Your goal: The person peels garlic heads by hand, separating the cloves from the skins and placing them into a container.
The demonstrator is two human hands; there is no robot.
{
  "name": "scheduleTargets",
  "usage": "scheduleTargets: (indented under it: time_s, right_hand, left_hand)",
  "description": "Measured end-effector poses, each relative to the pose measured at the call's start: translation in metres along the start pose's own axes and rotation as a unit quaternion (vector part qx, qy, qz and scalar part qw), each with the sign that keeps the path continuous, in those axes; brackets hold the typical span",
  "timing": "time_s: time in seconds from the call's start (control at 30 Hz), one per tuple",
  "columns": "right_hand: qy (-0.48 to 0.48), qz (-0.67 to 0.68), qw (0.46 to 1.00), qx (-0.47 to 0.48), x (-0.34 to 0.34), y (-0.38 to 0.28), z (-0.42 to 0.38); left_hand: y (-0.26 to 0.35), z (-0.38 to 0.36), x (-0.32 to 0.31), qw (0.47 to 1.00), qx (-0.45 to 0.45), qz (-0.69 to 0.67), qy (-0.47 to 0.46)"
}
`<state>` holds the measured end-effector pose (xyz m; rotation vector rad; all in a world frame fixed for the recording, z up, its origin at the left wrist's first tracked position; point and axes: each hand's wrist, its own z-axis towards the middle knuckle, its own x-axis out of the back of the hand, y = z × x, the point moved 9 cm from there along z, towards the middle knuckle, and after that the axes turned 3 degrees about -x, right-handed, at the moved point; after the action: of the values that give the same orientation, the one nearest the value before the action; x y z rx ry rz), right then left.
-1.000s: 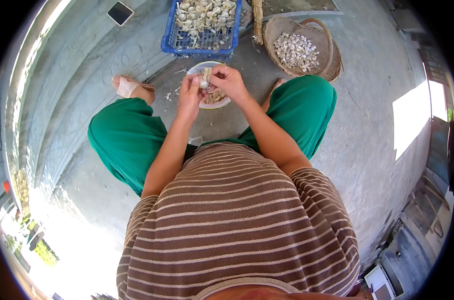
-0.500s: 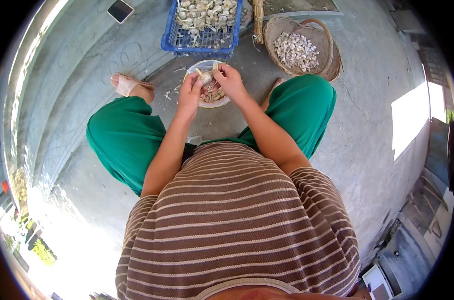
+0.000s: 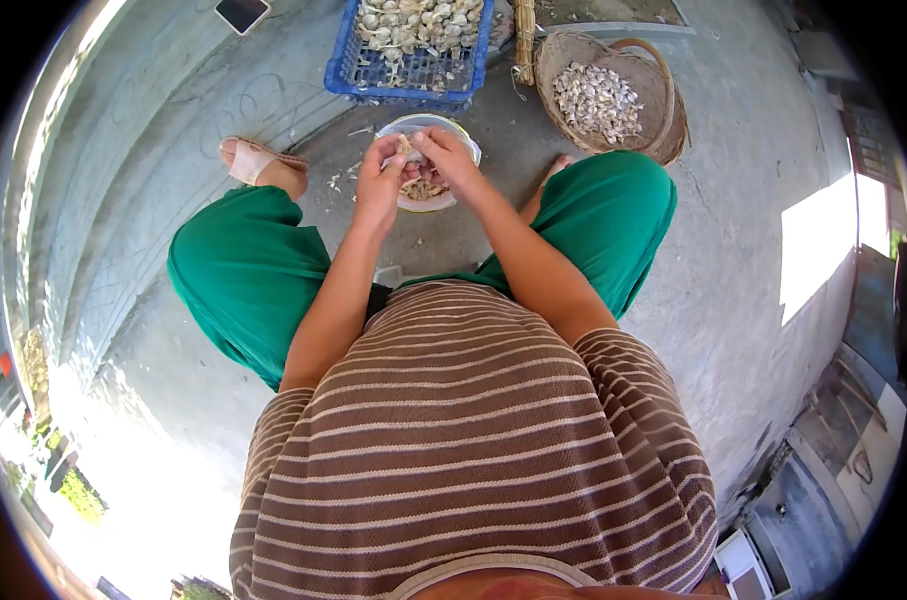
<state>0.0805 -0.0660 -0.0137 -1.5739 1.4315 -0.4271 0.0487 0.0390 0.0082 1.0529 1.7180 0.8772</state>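
Over a white bowl (image 3: 431, 121), my two hands meet around a garlic bulb (image 3: 410, 150). My left hand (image 3: 379, 178) grips the bulb between thumb and fingers. From the other side, my right hand (image 3: 447, 160) has its fingers closed against the same bulb. Fingers cover much of the garlic, so its exact condition is hard to see. Inside the bowl, below my hands, lie pale brownish skins and garlic scraps (image 3: 422, 189).
Whole garlic bulbs (image 3: 423, 25) fill part of a blue plastic crate (image 3: 403, 97) beyond the bowl. A wicker basket (image 3: 666, 130) to the right holds loose cloves (image 3: 595, 100). Between them lies a straw bundle (image 3: 524, 45). A phone (image 3: 242, 13) rests at upper left.
The stalk that stuck up by my right fingers no longer shows. Both hands have drawn closer around the garlic, and the view has shifted slightly.
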Motion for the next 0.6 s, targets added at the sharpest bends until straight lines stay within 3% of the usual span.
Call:
scheduleTargets:
  time_s: [0.13, 0.3, 0.5, 0.6]
  right_hand:
    - [0.016, 0.061, 0.998, 0.020, -0.012, 0.003, -0.002]
    - [0.089, 0.005, 0.977, 0.196, -0.006, -0.009, -0.002]
    - [0.132, -0.069, 0.961, 0.232, 0.001, -0.010, -0.008]
    - [0.128, -0.025, 0.967, 0.217, 0.005, -0.005, -0.010]
  left_hand:
    - [0.002, -0.005, -0.007, 0.998, -0.036, 0.048, -0.008]
    - [0.005, -0.011, -0.011, 0.999, -0.027, 0.043, 0.000]
    - [0.007, -0.016, -0.014, 0.996, -0.037, 0.079, -0.008]
    - [0.007, -0.017, -0.013, 0.994, -0.046, 0.097, -0.007]
